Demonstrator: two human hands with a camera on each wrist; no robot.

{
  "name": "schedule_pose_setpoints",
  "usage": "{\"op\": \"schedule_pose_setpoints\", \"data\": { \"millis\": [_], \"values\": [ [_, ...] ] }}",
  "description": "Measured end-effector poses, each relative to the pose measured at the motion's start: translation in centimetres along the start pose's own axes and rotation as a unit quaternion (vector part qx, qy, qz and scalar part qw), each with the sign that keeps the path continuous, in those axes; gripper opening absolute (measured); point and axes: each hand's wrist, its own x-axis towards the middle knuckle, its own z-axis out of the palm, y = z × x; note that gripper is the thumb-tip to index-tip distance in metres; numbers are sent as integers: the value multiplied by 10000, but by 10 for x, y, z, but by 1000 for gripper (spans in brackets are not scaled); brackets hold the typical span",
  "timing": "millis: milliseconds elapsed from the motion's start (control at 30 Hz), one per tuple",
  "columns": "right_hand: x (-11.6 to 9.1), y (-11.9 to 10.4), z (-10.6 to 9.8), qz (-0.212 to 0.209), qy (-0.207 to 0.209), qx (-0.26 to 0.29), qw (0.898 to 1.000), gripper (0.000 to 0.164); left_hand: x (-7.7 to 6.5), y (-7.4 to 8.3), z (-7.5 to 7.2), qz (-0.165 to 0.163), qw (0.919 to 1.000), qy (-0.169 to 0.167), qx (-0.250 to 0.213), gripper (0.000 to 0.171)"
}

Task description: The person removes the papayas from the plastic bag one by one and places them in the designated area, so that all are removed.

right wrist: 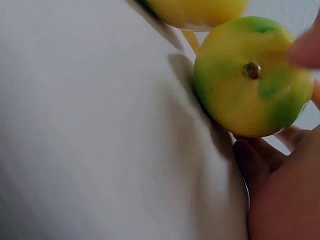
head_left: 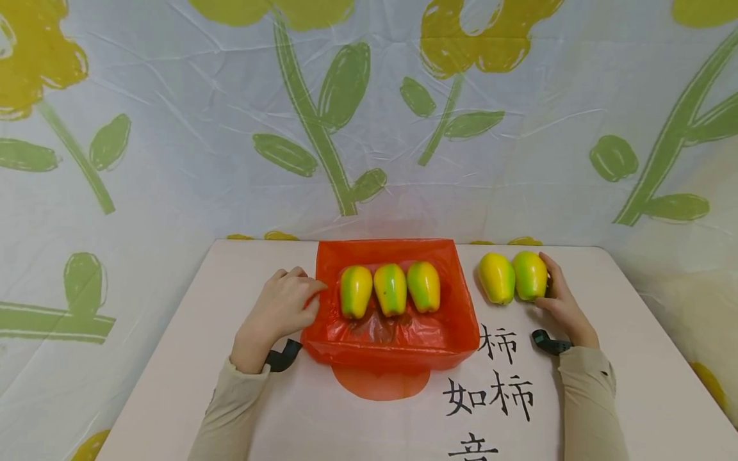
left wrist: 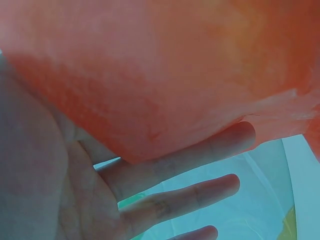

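At the far right, my right hand curls round a glossy yellow-green papaya, thumb at its near end and fingers along its right side. Its brown stem end faces the camera in the right wrist view, where the papaya lies low over the white surface. Close on its left lies another papaya. My left hand is at the left wall of a red plastic-lined box, index finger at the rim. Seen from the left wrist, its fingers stretch out straight beside the red film, which hides the thumb.
Inside the box, three papayas stand in a row toward the back. The pale table carries black written characters and an orange-red round print. A flower-patterned cloth hangs behind the table.
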Motion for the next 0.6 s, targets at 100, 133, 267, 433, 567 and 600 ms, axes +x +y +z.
{"op": "schedule_pose_setpoints", "data": {
  "millis": [100, 133, 267, 433, 567, 600],
  "values": [
    [0, -1, 1, -98, -104, 223, 9997, 101, 0, 0, 1, 25, 10000, 17, 4, 30],
    [0, -2, 1, -63, -89, 191, 9998, 98, -1, 0, 1, 33, 10000, 21, 6, 30],
    [0, -5, 3, 46, 125, -248, 9996, 91, -1, 0, 1, 34, 10000, 24, 11, 30],
    [-1, -6, 5, 100, 380, -624, 9973, 92, -1, 0, 1, 19, 10000, 20, 53, 30],
    [-2, -4, 4, 84, 350, -589, 9976, 92, -1, 0, 1, 24, 10000, 34, 46, 30],
    [-2, -4, 4, 82, 331, -577, 9978, 93, -1, 0, 1, 26, 10000, 34, 43, 30]
  ]
}}
